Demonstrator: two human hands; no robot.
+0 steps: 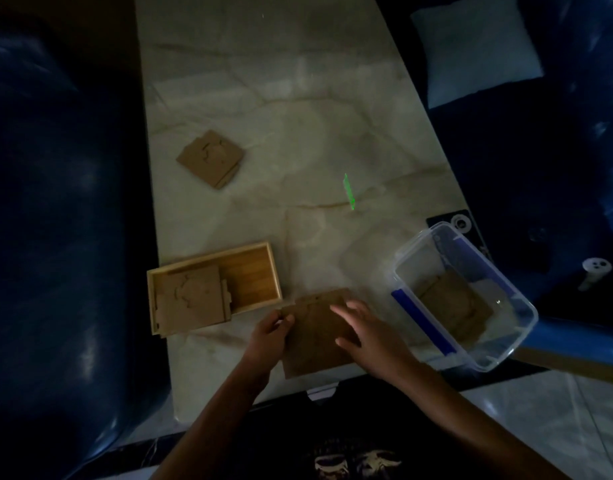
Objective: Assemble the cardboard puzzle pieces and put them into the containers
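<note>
Two dark blue sofas [48, 209] flank a long marble desk [298, 109], one on the left and one on the right, and a pale cushion [475, 50] lies on the right one at the far end. On the desk's near right corner a clear plastic tub [516, 344] sits tilted over the edge, with assembled cardboard pieces [454, 303] lying flat on its bottom. Near left stands an open wooden box [253, 251]; a cardboard square [190, 299] rests in its left half, overlapping the near rim. Between box and tub, at the near edge, lies a brown cardboard puzzle [315, 348]. The left hand [270, 334] pinches the puzzle's left edge, thumb on top and fingers curled under. The right hand [371, 337] lies over the puzzle's right side with fingers [350, 311] spread and loosely open; motion blur hides whether they press on it. Farther up the desk on the left sits a small stack of cardboard squares [211, 157], well apart from the rest. A green streak of light [349, 191] shows mid-desk. A black device [454, 223] lies just beyond the tub at the desk's right edge.
</note>
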